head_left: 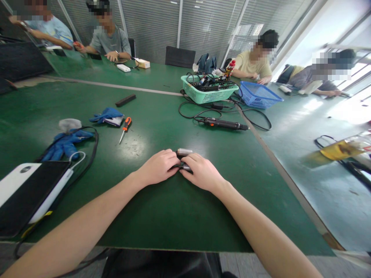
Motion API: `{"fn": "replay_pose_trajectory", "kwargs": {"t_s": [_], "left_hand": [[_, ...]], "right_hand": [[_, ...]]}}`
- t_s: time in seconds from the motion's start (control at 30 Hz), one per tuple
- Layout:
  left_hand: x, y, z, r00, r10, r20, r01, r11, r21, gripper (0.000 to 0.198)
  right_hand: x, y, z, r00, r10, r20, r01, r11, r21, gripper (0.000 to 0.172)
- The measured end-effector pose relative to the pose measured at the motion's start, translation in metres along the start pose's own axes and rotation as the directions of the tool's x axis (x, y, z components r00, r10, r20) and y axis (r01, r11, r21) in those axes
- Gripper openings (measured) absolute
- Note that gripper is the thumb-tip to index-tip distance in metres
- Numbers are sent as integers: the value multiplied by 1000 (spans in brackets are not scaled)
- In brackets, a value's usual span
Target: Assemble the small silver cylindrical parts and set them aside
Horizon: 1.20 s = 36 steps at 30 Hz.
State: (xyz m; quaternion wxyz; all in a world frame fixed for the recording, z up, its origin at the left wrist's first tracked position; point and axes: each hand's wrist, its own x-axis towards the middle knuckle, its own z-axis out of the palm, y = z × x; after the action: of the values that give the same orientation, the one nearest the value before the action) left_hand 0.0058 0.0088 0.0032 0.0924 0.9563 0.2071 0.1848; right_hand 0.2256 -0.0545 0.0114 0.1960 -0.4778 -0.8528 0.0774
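My left hand (160, 166) and my right hand (203, 172) meet at the middle of the green table (174, 216), fingers curled. Between them shows a small dark piece with a silver end (185, 166), gripped from both sides; its kind I cannot make out. Just beyond the fingertips lies a silver cylinder with a dark end (184, 151), partly covered by my hands, and I cannot tell whether they touch it. To the left of my hands lies an orange-handled screwdriver (126, 124).
Blue gloves (108, 115) and a white-and-black device (34, 193) with cables are on the left. Ahead are a black electric screwdriver (224, 124), a green basket (213, 95) of tools and cables, and a blue basket (257, 96). Several people sit around the table.
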Motion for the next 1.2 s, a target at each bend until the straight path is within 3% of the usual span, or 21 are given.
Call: {"fn": "replay_pose_trajectory", "kwargs": {"t_s": [1.2], "left_hand": [[0, 4, -1, 998, 43, 51, -48, 994, 100, 15]], "right_hand": [[0, -6, -7, 998, 24, 60, -19, 997, -69, 15]]}}
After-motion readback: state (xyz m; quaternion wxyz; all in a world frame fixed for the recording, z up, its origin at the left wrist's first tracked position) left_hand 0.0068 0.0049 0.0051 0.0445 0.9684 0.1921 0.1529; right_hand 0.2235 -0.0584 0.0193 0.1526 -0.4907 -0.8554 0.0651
